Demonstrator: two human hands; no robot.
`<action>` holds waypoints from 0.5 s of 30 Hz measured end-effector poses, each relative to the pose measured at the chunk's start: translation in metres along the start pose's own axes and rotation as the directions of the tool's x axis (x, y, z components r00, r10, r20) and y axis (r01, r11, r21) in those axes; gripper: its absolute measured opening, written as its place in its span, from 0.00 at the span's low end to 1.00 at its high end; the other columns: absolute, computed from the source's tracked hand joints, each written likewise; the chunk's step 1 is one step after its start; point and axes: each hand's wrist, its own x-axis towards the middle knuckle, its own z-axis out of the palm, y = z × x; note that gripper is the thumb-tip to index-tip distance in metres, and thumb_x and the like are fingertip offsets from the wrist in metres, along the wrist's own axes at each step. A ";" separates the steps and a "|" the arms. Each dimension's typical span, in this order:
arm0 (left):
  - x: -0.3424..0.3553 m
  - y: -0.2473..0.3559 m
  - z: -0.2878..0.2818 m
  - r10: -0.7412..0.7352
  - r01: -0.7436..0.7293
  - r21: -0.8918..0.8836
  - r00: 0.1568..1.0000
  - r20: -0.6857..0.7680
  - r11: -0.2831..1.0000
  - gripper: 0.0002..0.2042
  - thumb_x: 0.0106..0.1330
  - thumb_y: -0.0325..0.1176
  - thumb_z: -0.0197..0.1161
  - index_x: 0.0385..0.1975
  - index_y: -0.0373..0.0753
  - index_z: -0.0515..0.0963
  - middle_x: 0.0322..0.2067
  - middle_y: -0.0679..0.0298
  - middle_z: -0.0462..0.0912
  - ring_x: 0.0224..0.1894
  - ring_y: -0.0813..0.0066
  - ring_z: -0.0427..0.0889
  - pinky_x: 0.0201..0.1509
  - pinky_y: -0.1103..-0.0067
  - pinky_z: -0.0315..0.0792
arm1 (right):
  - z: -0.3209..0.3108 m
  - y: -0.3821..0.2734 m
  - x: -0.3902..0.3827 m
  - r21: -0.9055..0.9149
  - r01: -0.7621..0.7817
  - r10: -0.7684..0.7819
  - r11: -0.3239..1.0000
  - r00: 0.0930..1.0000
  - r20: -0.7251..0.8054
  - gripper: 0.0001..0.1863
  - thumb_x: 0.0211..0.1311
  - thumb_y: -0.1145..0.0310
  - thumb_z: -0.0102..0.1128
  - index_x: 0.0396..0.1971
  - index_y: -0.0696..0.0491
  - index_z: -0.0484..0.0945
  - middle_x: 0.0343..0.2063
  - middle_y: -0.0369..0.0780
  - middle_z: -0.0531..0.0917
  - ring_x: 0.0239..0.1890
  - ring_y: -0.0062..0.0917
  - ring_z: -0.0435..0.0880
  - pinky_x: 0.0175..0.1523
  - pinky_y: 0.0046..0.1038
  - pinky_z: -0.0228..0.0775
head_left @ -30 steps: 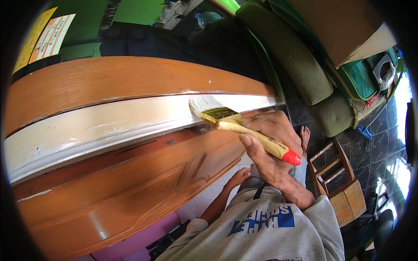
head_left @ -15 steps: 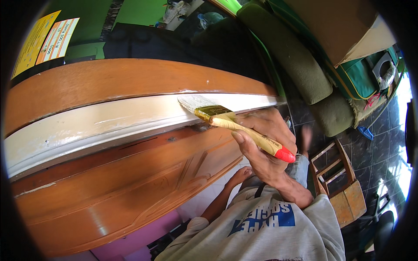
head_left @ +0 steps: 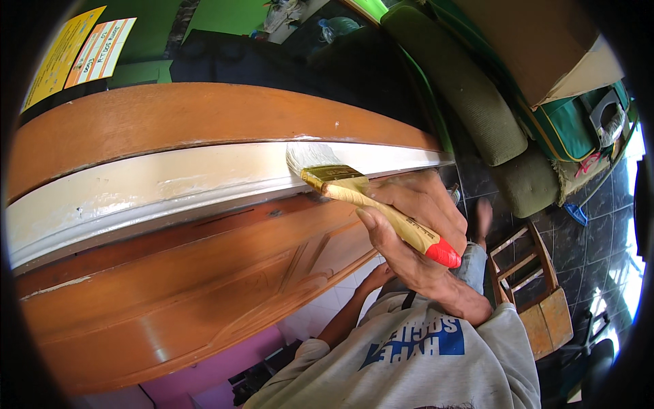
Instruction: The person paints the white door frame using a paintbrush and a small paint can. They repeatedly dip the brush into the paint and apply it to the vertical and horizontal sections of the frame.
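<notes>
My right hand [head_left: 422, 218] is closed round the pale wooden handle of a paintbrush [head_left: 388, 211], which has a red tip and a gold metal band. Its white-coated bristles press against a cream-and-white frame strip [head_left: 170, 174], bending where they touch it. Wet white paint shines on parts of this strip. Lower down, my left hand [head_left: 376, 277] is beside the lower edge of the brown wooden door [head_left: 225, 273]. Its fingers look curled and are partly hidden, so what they hold does not show.
A brown wooden rail [head_left: 204, 116] runs above the strip, with dark glass [head_left: 272, 75] beyond. Yellow and striped stickers [head_left: 102, 51] are on the glass. At right are a brown sofa [head_left: 477, 102], a green bag [head_left: 572, 129], a cardboard box [head_left: 545, 48] and a wooden chair [head_left: 541, 313].
The bristles have shifted slightly right along the strip and are pressed flatter and more bent. My right hand stays closed on the paintbrush. The whole view has moved a little.
</notes>
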 end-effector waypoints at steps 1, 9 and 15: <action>0.001 -0.001 -0.001 -0.008 0.007 0.023 1.000 0.008 1.000 0.23 0.75 0.41 0.61 0.63 0.32 0.71 0.53 0.59 0.82 0.54 0.74 0.78 0.60 0.74 0.72 | 0.000 0.000 0.001 -0.003 0.005 -0.005 1.000 1.000 0.000 0.15 0.51 0.79 0.76 0.41 0.60 0.85 0.34 0.41 0.85 0.33 0.26 0.84 0.36 0.25 0.76; 0.002 -0.001 0.003 -0.072 0.072 0.030 0.997 -0.004 0.997 0.22 0.75 0.39 0.59 0.62 0.32 0.71 0.52 0.57 0.83 0.53 0.74 0.79 0.60 0.75 0.73 | -0.015 -0.002 0.002 -0.075 0.088 -0.081 0.993 0.992 0.095 0.11 0.58 0.77 0.71 0.41 0.60 0.83 0.38 0.44 0.86 0.36 0.31 0.85 0.40 0.28 0.77; 0.003 -0.019 0.002 -0.114 0.118 0.103 0.993 -0.039 0.988 0.22 0.75 0.38 0.58 0.63 0.32 0.71 0.52 0.56 0.83 0.53 0.73 0.80 0.60 0.74 0.73 | -0.038 -0.014 -0.006 -0.154 0.055 -0.039 0.987 0.993 0.107 0.13 0.60 0.69 0.71 0.42 0.59 0.84 0.39 0.45 0.86 0.38 0.32 0.84 0.42 0.29 0.77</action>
